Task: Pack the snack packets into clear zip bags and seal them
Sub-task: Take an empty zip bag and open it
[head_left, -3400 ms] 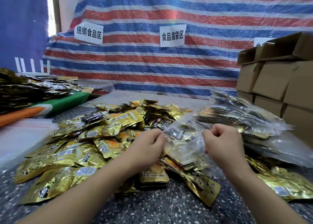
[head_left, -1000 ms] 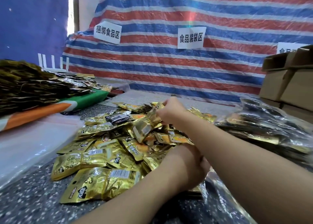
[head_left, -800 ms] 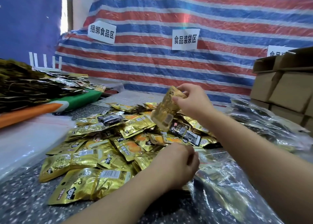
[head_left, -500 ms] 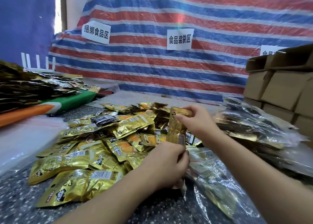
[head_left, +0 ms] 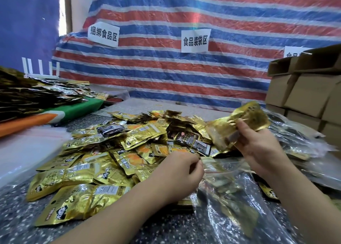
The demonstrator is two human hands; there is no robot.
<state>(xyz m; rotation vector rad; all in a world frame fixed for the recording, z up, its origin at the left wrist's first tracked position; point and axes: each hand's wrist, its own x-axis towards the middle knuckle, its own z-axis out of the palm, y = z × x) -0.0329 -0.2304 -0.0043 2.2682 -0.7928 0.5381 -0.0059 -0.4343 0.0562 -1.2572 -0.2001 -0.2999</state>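
A heap of gold snack packets (head_left: 103,162) covers the speckled table (head_left: 16,225) in front of me. My right hand (head_left: 258,147) holds a gold snack packet (head_left: 238,125) tilted in the air above the heap's right side. A clear zip bag (head_left: 232,194) lies flat at the lower middle, with a few packets visible inside. My left hand (head_left: 180,177) pinches the bag's mouth edge at its left end.
Filled clear bags (head_left: 302,147) are piled at the right, with stacked cardboard boxes (head_left: 306,94) behind them. A flat stack of clear bags (head_left: 24,147) lies at the left, beside a raised pile of dark packets (head_left: 27,94). A striped tarp (head_left: 184,74) closes the back.
My right hand reached into the heap, lifted a gold packet, brought it toward my left hand, then swung it up to the right. My left hand stayed on the clear bag.
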